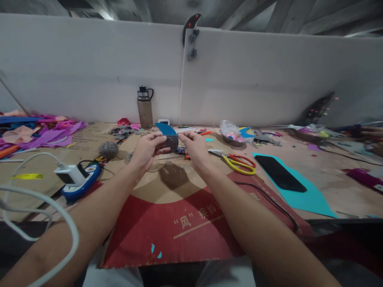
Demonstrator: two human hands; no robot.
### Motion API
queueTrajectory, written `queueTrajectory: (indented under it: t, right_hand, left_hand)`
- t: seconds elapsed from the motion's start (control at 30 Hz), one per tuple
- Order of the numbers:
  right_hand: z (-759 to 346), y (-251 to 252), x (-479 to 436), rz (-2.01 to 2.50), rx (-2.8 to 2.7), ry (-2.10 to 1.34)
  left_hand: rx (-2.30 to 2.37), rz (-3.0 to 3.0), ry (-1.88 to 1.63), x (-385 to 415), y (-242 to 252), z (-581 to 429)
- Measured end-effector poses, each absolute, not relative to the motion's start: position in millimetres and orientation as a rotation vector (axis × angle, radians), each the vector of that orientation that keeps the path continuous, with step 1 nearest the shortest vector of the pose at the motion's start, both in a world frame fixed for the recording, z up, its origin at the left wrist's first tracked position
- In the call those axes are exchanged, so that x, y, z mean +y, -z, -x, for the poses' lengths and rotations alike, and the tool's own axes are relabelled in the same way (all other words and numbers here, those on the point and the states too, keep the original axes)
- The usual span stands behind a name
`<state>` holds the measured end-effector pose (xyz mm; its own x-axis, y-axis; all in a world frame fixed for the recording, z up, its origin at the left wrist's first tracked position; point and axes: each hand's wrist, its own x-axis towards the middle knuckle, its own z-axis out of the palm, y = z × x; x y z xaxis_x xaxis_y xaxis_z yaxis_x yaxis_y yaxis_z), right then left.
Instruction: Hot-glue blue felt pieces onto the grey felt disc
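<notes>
Above the cardboard, my left hand [148, 149] is closed on a dark grey curved piece [171, 143], fingers and thumb along its left side. A blue strip [166, 129] rises from the top of that piece and leans left; I cannot tell whether the two are joined. My right hand [194, 148] is closed in a pinch at the piece's right edge, and its fingertips partly hide what they grip. To the right lie scissors [239, 164] with red and yellow handles. A ball of grey yarn [108, 150] sits left of my left hand.
Red printed cardboard [143, 235] covers the near table. A black phone [279, 173] rests on a turquoise sheet [311, 201] at right. At left are a blue power strip [80, 185], a white cable [72, 223] and purple scraps [56, 133]. A bottle [145, 109] stands by the partition.
</notes>
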<state>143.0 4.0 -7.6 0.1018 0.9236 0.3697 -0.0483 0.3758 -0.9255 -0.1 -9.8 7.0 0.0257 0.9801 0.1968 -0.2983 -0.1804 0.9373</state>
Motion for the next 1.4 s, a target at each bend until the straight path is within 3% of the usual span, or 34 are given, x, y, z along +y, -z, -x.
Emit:
queueTrajectory:
  t: [0.67, 0.9, 1.4]
  right_hand:
    - [-143.3, 0.3, -16.6, 0.607, -1.072, -1.547]
    - [-134.0, 3.6, -17.9, 0.604, -1.051, -1.557]
    - [-131.4, 10.1, -12.5, 0.743, -1.091, -1.249]
  left_hand:
    - [0.741, -1.147, -1.262, -2.2, -5.1, 6.6]
    - [0.751, -1.141, -1.339, -3.6, -1.8, 1.4]
    - [0.644, -1.326, -1.324, -11.1, -1.7, -7.7]
